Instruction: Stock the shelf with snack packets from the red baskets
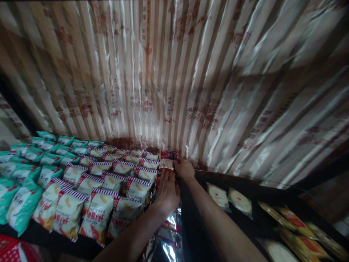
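A dark red, shiny packet lies at the back of a row of similar foil packets that runs toward me. My left hand rests over this row, fingers stretched forward onto the packet's near edge and thumb apart. From the right, my right hand has its bent fingers closed at the packet's right edge; its fingertips are partly hidden. Just left of my left hand stand white snack bags with red-and-blue striped tops, set out in rows.
Teal snack bags fill the far left. On the dark shelf to the right lie round pale packaged items and yellow-and-red packets. A pleated, printed foil sheet rises behind. A red bag sits at the lower left.
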Demonstrator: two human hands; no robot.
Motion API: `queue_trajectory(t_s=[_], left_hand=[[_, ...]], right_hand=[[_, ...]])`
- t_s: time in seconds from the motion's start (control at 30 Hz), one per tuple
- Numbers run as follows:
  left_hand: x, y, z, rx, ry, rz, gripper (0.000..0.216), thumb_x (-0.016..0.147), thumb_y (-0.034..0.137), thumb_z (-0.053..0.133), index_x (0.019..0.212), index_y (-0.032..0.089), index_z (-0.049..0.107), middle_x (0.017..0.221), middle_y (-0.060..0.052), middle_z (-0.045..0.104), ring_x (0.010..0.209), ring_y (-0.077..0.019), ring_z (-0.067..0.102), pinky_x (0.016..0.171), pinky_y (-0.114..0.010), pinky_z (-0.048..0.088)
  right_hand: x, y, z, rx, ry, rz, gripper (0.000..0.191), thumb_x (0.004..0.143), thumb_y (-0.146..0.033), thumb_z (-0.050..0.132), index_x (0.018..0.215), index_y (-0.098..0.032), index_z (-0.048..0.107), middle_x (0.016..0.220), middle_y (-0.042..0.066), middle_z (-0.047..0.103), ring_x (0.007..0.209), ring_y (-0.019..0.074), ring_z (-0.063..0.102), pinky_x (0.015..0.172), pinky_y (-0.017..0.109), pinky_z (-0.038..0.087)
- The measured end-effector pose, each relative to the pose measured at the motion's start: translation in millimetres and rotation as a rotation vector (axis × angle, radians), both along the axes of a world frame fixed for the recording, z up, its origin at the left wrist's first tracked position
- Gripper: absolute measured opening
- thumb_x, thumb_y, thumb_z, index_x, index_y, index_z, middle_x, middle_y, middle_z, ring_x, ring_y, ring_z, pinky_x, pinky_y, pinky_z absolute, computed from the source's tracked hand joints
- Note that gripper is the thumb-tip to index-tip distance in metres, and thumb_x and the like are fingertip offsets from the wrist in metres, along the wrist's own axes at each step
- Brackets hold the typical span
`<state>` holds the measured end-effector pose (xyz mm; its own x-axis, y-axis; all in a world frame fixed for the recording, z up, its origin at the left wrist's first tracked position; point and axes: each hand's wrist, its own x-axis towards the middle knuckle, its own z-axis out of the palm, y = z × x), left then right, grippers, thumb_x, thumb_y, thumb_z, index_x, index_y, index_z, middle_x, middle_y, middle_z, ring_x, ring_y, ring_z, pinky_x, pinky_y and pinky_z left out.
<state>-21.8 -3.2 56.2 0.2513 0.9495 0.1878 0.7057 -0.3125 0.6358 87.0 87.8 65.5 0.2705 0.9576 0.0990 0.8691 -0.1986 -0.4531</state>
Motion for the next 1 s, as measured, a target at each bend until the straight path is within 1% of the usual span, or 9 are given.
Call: queue_trajectory(t_s=[0.17,0.33,0.47,0.63,0.7,0.77,0.83,0.93,1.0], left_hand=[[-1,4,9.4,0.0,0.037,0.009,0.052,0.077,0.017,0.042,0.126,0.002,0.043,0.135,-0.018,0.044,0.13,-0.0265,0.031,0.111,-0.041,0.019],[-4,11,15.0,0.054,0.079,0.03,0.039,0.075,0.015,0.042,0.111,0.011,0.056,0.122,-0.013,0.056,0.121,-0.0246,0.043,0.108,-0.041,0.025],[-8,30,18.0,0.118,0.126,0.088,0.039,0.075,0.013,0.042,0.111,0.011,0.057,0.126,-0.014,0.053,0.128,-0.027,0.035,0.108,-0.044,0.023],[-13,54,19.4,0.052,0.188,0.125,0.045,0.074,0.009,0.042,0.117,0.012,0.054,0.123,-0.016,0.055,0.13,-0.0313,0.031,0.108,-0.055,0.015],[-13,55,21.4,0.042,0.203,0.096,0.044,0.074,0.008,0.04,0.116,0.01,0.055,0.122,-0.017,0.056,0.129,-0.0301,0.034,0.108,-0.053,0.017],[-11,46,26.0,0.095,0.177,0.011,0.041,0.076,0.008,0.039,0.112,0.008,0.057,0.121,-0.017,0.056,0.127,-0.0266,0.037,0.11,-0.047,0.018],[-8,27,33.2,0.151,0.107,-0.097,0.038,0.077,0.008,0.037,0.109,0.008,0.059,0.119,-0.016,0.058,0.124,-0.0227,0.042,0.112,-0.04,0.02],[-3,-22,41.3,0.142,-0.081,-0.191,0.04,0.078,0.008,0.034,0.11,0.014,0.059,0.116,-0.01,0.061,0.118,-0.0201,0.047,0.108,-0.038,0.03],[-3,-62,37.1,0.108,-0.269,-0.268,0.041,0.081,0.01,0.032,0.109,0.019,0.059,0.113,-0.007,0.062,0.116,-0.0192,0.049,0.105,-0.038,0.035]], right_hand=[[-1,-7,3.2,-0.005,-0.019,0.003,0.03,0.08,-0.034,0.045,0.094,-0.022,0.068,0.09,0.012,0.071,0.089,0.0265,0.064,0.078,0.037,0.046],[3,-9,2.3,0.052,0.005,0.009,0.034,0.08,-0.03,0.044,0.104,-0.017,0.065,0.102,0.014,0.068,0.1,0.026,0.061,0.089,0.036,0.041],[10,-11,-3.4,0.104,0.071,0.002,0.036,0.084,-0.03,0.037,0.109,-0.018,0.061,0.112,0.01,0.064,0.103,0.0216,0.059,0.089,0.03,0.04],[20,-23,-7.7,0.101,0.188,-0.005,0.046,0.089,-0.036,0.022,0.099,-0.017,0.063,0.095,0.011,0.068,0.09,0.0211,0.062,0.079,0.03,0.044],[22,-29,-9.1,0.104,0.227,-0.007,0.048,0.09,-0.039,0.02,0.097,-0.018,0.063,0.092,0.01,0.069,0.086,0.0204,0.062,0.077,0.029,0.044],[24,-36,-11.9,0.139,0.309,-0.017,0.049,0.089,-0.043,0.022,0.098,-0.017,0.062,0.093,0.011,0.068,0.087,0.0206,0.062,0.079,0.03,0.044],[25,-44,-16.6,0.211,0.439,-0.044,0.05,0.086,-0.048,0.028,0.102,-0.015,0.061,0.099,0.012,0.066,0.092,0.0219,0.06,0.086,0.032,0.042],[27,-65,-25.6,0.325,0.672,-0.094,0.049,0.079,-0.052,0.041,0.108,-0.016,0.06,0.112,0.011,0.063,0.104,0.0227,0.055,0.095,0.034,0.037],[29,-85,-30.7,0.383,0.81,-0.146,0.047,0.075,-0.051,0.049,0.107,-0.019,0.06,0.115,0.008,0.061,0.108,0.0215,0.053,0.096,0.033,0.036]])
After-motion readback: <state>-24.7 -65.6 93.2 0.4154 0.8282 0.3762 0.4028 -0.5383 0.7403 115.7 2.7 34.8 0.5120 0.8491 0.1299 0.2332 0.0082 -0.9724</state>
